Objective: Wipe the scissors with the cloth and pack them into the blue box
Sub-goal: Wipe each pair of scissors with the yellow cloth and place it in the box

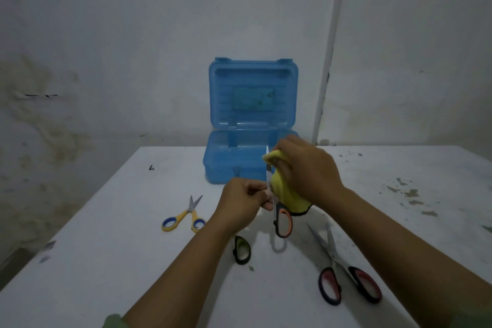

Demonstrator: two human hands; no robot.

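Observation:
My left hand [241, 201] grips orange-and-black handled scissors [282, 221] near the pivot, blades pointing up and handles hanging down. My right hand [306, 168] holds a yellow cloth [286, 192] pressed around the blades. The blue box [234, 160] stands open just behind my hands, its lid upright against the wall. Small yellow-and-blue scissors [186, 217] lie on the table to the left. Larger red-and-black scissors [343, 271] lie to the right, near the front.
A white table [106, 247] carries everything; paint is chipped at its right side [410, 194]. A small black-and-green loop-shaped piece [241, 250] lies below my left hand. A stained wall and a vertical white pipe [326, 74] stand behind the table.

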